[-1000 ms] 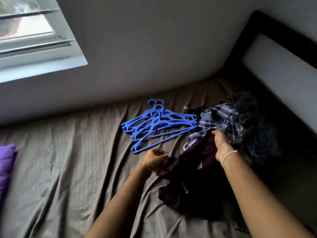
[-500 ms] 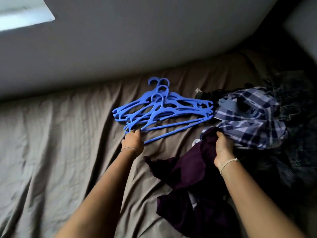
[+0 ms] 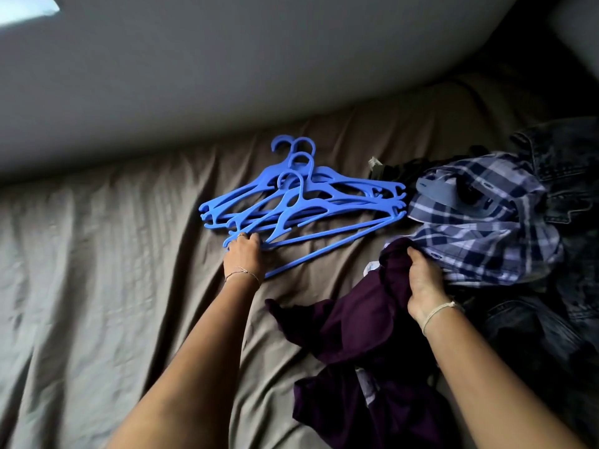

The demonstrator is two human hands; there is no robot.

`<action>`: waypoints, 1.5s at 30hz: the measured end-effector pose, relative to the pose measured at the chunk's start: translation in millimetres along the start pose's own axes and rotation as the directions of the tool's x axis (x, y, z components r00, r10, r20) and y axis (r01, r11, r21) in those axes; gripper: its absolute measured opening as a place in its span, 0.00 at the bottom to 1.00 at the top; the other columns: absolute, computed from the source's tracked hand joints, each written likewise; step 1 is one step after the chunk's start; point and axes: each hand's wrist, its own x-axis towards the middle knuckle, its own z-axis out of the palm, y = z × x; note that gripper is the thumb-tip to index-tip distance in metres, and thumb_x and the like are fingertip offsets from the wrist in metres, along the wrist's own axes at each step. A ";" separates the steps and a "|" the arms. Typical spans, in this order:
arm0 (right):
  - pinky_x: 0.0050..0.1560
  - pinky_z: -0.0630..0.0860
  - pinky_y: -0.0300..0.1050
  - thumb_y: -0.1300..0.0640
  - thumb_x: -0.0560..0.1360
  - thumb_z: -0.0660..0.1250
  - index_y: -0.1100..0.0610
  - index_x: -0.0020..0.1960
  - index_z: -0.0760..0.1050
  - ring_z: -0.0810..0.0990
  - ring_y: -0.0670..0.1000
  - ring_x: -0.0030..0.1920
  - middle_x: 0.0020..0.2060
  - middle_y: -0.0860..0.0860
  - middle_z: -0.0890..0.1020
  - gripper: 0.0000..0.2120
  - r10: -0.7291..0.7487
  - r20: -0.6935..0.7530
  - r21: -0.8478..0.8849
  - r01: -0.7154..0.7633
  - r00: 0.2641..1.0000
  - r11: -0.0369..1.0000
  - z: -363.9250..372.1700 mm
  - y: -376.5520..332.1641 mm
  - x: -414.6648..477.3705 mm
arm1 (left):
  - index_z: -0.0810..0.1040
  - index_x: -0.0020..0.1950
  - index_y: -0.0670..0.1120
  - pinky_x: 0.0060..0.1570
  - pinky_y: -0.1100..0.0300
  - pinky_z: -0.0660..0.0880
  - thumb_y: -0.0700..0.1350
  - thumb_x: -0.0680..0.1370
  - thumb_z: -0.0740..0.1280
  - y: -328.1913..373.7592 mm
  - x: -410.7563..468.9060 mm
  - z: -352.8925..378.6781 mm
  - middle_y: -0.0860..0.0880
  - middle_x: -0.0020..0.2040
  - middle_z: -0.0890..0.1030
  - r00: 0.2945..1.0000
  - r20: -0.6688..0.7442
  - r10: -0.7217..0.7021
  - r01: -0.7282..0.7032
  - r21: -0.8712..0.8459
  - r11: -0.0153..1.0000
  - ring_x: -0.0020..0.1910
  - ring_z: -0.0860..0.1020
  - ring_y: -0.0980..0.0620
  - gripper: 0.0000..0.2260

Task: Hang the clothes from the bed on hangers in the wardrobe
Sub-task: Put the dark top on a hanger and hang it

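Wrinkles run across the grey-brown cotton sheet of the bed [image 3: 97,286], which lies below a plain grey wall [image 3: 259,59]. A loose pile of blue plastic hangers [image 3: 324,202] lies flat on the sheet near the wall, hooks pointing away from the person and arms overlapping. The left hand [image 3: 243,254] is at the pile's near left corner. Its grip is closed there, fingers [image 3: 249,237] curled down over the end of the nearest hanger, with a thin chain bracelet [image 3: 242,273] at the wrist. How far the fingers wrap under the plastic cannot be told.

Clothes are heaped on the bed just beside the hangers' right tips. The right hand [image 3: 424,283] clutches a dark purple fabric garment [image 3: 350,325], its grip bunched on a fold at the garment's far edge. A pale cord band [image 3: 437,311] circles that wrist. The garment trails crumpled toward the person between the two forearms. Touching it on the far side lies a blue-and-white plaid shirt [image 3: 479,222], and dark washed denim [image 3: 567,176] lies beyond and to the right of the plaid. A black item [image 3: 393,171] peeks out between the hangers and the plaid.
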 end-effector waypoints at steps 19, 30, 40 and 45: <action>0.58 0.77 0.61 0.46 0.73 0.65 0.57 0.59 0.80 0.82 0.60 0.52 0.52 0.58 0.83 0.20 0.022 0.088 0.046 -0.026 0.996 0.999 -22.8 -26.3 -73.1 | 0.66 0.61 0.41 0.44 0.44 0.74 0.29 0.73 0.55 -7.7 -99.1 -95.8 0.38 0.52 0.78 0.977 -0.173 0.123 -0.149 -0.142 0.979 0.46 0.77 0.35 0.18; 0.47 0.77 0.49 0.49 0.78 0.58 0.56 0.48 0.79 0.81 0.57 0.43 0.44 0.57 0.84 0.15 -0.053 0.142 0.096 0.040 0.988 0.995 -95.0 -109.2 -230.0 | 0.70 0.66 0.45 0.48 0.52 0.71 0.31 0.73 0.62 5.3 -216.2 -191.9 0.41 0.57 0.80 0.902 -0.349 0.255 -0.348 -0.236 0.908 0.54 0.78 0.39 0.22; 0.60 0.74 0.52 0.51 0.78 0.57 0.55 0.54 0.79 0.78 0.55 0.53 0.53 0.55 0.80 0.14 -0.334 -0.003 0.145 0.331 0.942 0.932 -204.8 -181.2 -346.8 | 0.71 0.66 0.47 0.45 0.53 0.68 0.32 0.75 0.61 38.0 -289.6 -279.3 0.41 0.49 0.77 0.784 -0.461 0.416 -0.534 -0.158 0.830 0.49 0.77 0.37 0.22; 0.42 0.75 0.48 0.55 0.74 0.59 0.54 0.39 0.76 0.75 0.56 0.35 0.38 0.56 0.78 0.09 -0.407 -0.059 0.124 0.411 0.912 0.903 -266.2 -195.5 -398.8 | 0.73 0.64 0.47 0.44 0.53 0.71 0.32 0.75 0.62 65.8 -323.0 -309.1 0.43 0.46 0.77 0.706 -0.507 0.495 -0.628 -0.123 0.769 0.43 0.77 0.40 0.20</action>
